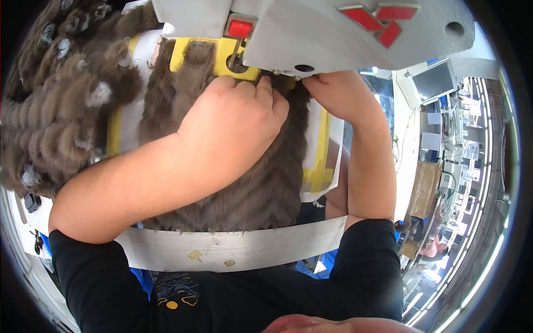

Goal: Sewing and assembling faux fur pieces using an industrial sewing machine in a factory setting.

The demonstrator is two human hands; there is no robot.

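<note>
A brown fur piece (261, 188) lies beneath a white and grey sewing machine head (361, 36) and its yellow plate (183, 53). My left hand (239, 108) rests on the fur just below the plate, fingers curled and pressed into the pile. At the machine head's lower right edge, my right hand (338, 97) is bent inward with fingers closed; their tips and whatever they hold are hidden. A white sheet with yellow tape (319, 172) shows under the fur on both sides.
More brown fur (50, 122) with white patches is heaped at left. A pale board (233, 247) runs along my front edge. At right stand a screen (436, 80), a cardboard box (425, 188) and, farther off, a person in pink (433, 250) among long benches.
</note>
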